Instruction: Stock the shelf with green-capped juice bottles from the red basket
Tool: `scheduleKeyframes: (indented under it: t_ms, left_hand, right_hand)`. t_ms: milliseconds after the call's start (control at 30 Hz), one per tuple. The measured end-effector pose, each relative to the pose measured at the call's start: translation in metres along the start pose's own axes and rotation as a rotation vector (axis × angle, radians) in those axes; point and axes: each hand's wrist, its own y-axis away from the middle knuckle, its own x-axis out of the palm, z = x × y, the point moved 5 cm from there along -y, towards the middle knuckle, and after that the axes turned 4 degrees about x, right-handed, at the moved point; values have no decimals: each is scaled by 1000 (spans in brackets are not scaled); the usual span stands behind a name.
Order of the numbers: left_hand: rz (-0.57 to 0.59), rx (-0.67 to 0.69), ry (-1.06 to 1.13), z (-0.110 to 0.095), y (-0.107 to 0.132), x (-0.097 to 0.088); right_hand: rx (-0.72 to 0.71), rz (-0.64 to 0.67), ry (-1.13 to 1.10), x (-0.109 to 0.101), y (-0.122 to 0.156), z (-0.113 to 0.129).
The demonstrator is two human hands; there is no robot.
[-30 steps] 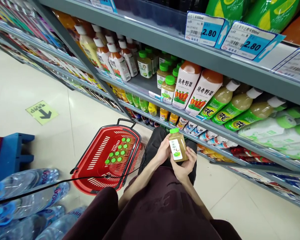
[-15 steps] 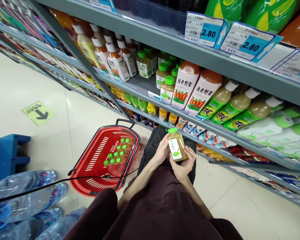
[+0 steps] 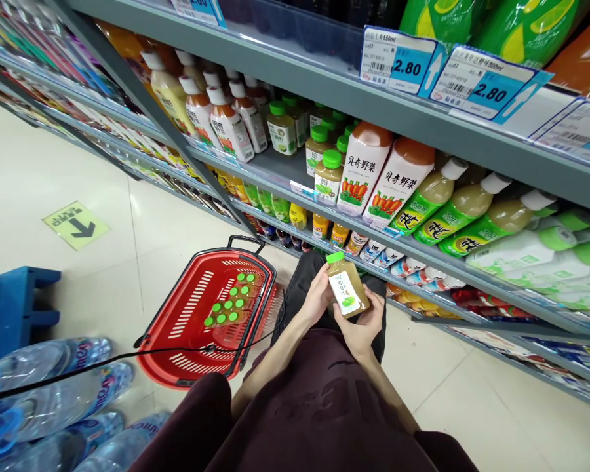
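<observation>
Between my two hands, above my lap, is a juice bottle (image 3: 345,288) with a green cap, a white label and cloudy yellowish juice. It leans with its cap toward the upper left. My left hand (image 3: 318,295) holds its left side near the shoulder. Around the lower right side and base curls my right hand (image 3: 362,321). On the floor to my left stands a red shopping basket (image 3: 177,288). Several green-capped bottles (image 3: 230,305) stand grouped inside it. Similar green-capped bottles (image 3: 328,176) stand on the shelf in front of me.
The grey shelf (image 3: 270,160) also carries carrot-labelled bottles (image 3: 362,167) and white-capped bottles (image 3: 229,124). Price tags (image 3: 398,62) hang on the upper shelf edge. Large water bottles (image 3: 69,393) lie at lower left beside a blue stand (image 3: 24,301). A black cable (image 3: 177,349) crosses the basket.
The juice bottle has turned and tilted slightly in my hands, its cap shifting a little left. Both hands stay on it. The view has moved very slightly.
</observation>
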Motion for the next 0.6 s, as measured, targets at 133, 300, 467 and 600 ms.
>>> scheduleKeyframes:
  t_ms: [133,300,467,600]
  left_hand:
    - [38,67,1,-8,-1,6]
    - [99,139,-13,-19,-1,13]
    - [147,81,-84,-17,1,12]
    - [138,43,-98,-15,3,10]
  right_hand:
    - [206,57,-148,2,-1,-5]
    - [478,102,-364,5,1,-17]
    - [831,209,-673,26,19,-32]
    - [1071,391,-855,40,34,-35]
